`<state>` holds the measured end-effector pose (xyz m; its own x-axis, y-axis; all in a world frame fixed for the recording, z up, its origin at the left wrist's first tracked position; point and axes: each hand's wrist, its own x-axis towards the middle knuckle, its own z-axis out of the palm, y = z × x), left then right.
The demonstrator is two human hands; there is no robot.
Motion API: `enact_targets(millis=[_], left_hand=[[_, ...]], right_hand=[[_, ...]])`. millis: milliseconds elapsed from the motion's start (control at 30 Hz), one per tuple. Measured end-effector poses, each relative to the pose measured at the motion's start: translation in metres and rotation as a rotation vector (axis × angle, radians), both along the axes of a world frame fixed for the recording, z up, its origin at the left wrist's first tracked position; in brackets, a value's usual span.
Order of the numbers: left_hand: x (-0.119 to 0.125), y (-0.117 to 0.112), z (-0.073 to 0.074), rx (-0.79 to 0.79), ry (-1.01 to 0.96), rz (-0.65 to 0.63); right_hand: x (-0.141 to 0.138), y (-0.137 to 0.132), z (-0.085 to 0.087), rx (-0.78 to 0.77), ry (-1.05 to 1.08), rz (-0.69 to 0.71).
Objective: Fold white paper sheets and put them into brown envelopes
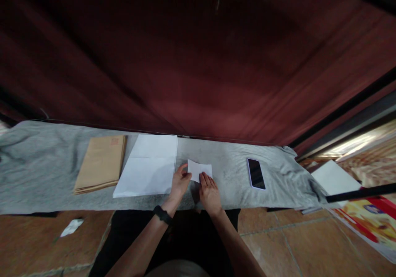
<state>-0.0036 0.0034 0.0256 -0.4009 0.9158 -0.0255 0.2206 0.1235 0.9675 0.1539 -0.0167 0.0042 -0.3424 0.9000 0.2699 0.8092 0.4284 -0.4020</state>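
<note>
A small folded sheet of white paper [198, 170] lies on the grey cloth in front of me, its left part lifted a little. My left hand [181, 181] pinches that raised left edge between thumb and fingers. On the lower right part of the paper, my right hand [209, 191] rests with its fingers stretched out flat. Left of my hands is a stack of larger white sheets [148, 167] with a crease across it. Beyond that stack lies a pile of brown paper envelopes [100, 161] with red print in one corner.
The grey cloth [229, 157] covers a narrow table against a dark red curtain [198, 83]. A phone [256, 174] lies at the right. Further right are a white board [335, 178] and a red and yellow package [368, 219]. A crumpled white scrap [71, 227] lies on the tiled floor.
</note>
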Motion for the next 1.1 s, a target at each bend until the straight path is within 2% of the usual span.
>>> enact_targets(millis=[100, 200, 300, 367, 433, 533, 633, 700, 767, 833, 900, 967, 1100], left_hand=[[0.005, -0.002, 0.016, 0.013, -0.232, -0.023], [0.004, -0.005, 0.020, -0.058, -0.479, 0.016], [0.009, -0.010, 0.010, -0.165, -0.518, -0.008], [0.016, -0.013, 0.000, -0.176, -0.486, -0.071], [0.024, -0.014, -0.009, -0.169, -0.419, -0.118], [0.025, -0.009, -0.017, -0.182, -0.289, -0.129], [0.011, 0.001, -0.017, -0.196, -0.123, -0.163], [0.001, 0.008, -0.014, -0.194, -0.001, -0.204], [-0.007, 0.014, -0.012, -0.198, 0.112, -0.245], [-0.009, 0.018, -0.011, -0.208, 0.211, -0.282], [-0.009, 0.021, -0.010, -0.219, 0.299, -0.310], [-0.007, 0.023, -0.010, -0.228, 0.376, -0.322], [-0.005, 0.021, -0.008, -0.248, 0.492, -0.311]], right_hand=[[0.003, 0.012, 0.013, -0.166, 0.447, -0.119], [0.004, 0.022, 0.020, -0.288, 0.893, -0.264], [0.001, 0.021, 0.016, -0.342, 1.113, -0.286], [-0.002, 0.016, 0.006, -0.397, 1.253, -0.263], [-0.003, 0.009, -0.005, -0.441, 1.292, -0.253], [0.003, 0.002, -0.021, -0.449, 1.190, -0.284], [0.019, 0.001, -0.028, -0.404, 1.119, -0.341], [0.032, 0.001, -0.025, -0.277, 1.007, -0.425], [0.040, 0.002, -0.019, -0.107, 0.799, -0.451], [0.042, 0.004, -0.011, 0.007, 0.549, -0.339], [0.036, 0.007, -0.005, 0.027, 0.329, -0.148], [0.026, 0.010, -0.004, 0.030, 0.131, -0.020], [0.010, 0.012, -0.011, 0.057, -0.126, 0.012]])
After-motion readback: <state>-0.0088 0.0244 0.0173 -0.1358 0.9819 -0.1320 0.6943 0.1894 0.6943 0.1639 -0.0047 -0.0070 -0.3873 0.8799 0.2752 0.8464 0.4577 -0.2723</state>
